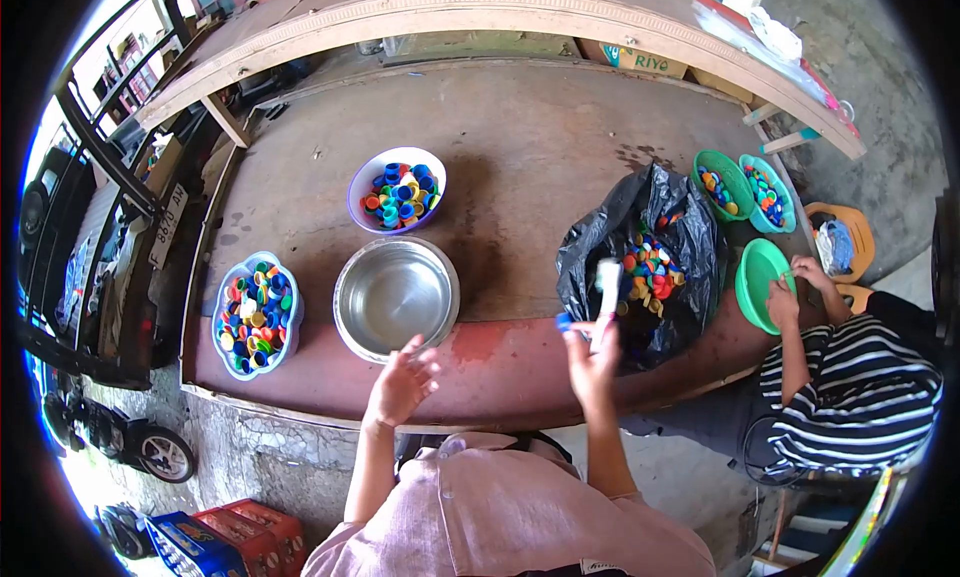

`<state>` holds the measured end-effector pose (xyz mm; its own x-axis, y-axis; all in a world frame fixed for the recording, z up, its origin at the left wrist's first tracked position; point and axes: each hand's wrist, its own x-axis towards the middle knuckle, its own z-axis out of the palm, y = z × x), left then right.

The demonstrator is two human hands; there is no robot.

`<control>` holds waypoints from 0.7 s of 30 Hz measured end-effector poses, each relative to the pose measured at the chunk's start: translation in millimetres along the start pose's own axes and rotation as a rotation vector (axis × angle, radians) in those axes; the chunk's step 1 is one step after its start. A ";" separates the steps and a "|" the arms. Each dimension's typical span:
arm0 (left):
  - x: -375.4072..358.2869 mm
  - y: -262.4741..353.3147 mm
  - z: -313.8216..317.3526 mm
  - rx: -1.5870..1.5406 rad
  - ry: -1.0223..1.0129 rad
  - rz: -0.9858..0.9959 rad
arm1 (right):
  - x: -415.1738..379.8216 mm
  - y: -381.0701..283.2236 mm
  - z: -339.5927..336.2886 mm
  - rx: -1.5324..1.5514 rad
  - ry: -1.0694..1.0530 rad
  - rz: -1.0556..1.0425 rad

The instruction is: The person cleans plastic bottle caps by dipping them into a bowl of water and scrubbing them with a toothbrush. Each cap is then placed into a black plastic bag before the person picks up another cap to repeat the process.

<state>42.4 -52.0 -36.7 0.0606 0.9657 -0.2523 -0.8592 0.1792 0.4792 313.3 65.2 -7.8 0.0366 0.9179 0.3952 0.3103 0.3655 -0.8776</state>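
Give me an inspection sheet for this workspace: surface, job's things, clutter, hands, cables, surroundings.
Surface: brown table, worn, with a reddish patch at the near edge.
Job's things: empty steel bowl; black bag open, full of mixed caps; white bowl and clear bowl holding caps.
Clutter: cardboard box at the far edge.
Hands: left hand open and empty, by the steel bowl; right hand gripping a white object beside the bag.
Cables: nothing seen.
Surroundings: a seated person in a striped shirt handles a green bowl; two more bowls of caps beyond; crates on the ground.
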 end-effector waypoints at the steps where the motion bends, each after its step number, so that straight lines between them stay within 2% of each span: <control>1: 3.9 -2.0 8.9 0.082 0.006 -0.059 | -10.4 -14.2 17.1 0.104 -0.056 -0.031; 2: 9.3 -4.0 18.6 0.162 0.011 -0.116 | -19.1 -29.4 27.7 0.076 -0.155 -0.013; 3: 14.8 -6.0 22.6 0.187 -0.064 -0.152 | -33.5 -23.7 47.5 0.253 -0.177 0.003; 4: 18.7 -7.6 25.2 0.212 -0.138 -0.188 | -36.9 -36.0 53.6 0.148 -0.250 -0.075; 6: 21.9 -8.0 29.7 0.221 -0.230 -0.227 | -49.6 -47.1 65.9 0.178 -0.355 -0.009; 9: 16.1 -1.9 26.0 0.317 -0.224 -0.253 | -56.4 -71.5 73.0 0.346 -0.490 0.125; 14: -0.9 16.1 7.1 0.316 -0.202 -0.271 | -76.0 -66.7 90.0 0.299 -0.533 0.122; 16: -3.2 27.9 -1.1 0.624 -0.321 -0.177 | -81.0 -68.0 95.4 0.297 -0.550 0.137; 19: -3.5 46.5 -3.4 0.770 -0.328 -0.167 | -87.7 -70.2 104.7 0.234 -0.576 0.139; 21: -3.1 59.8 3.7 0.866 -0.304 -0.192 | -91.9 -70.0 111.5 0.242 -0.487 0.072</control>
<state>-7.2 -43.5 -4.2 0.3974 0.8908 -0.2204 -0.1510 0.3003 0.9418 182.3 -27.5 -13.0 -0.4125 0.8862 0.2110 0.0933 0.2715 -0.9579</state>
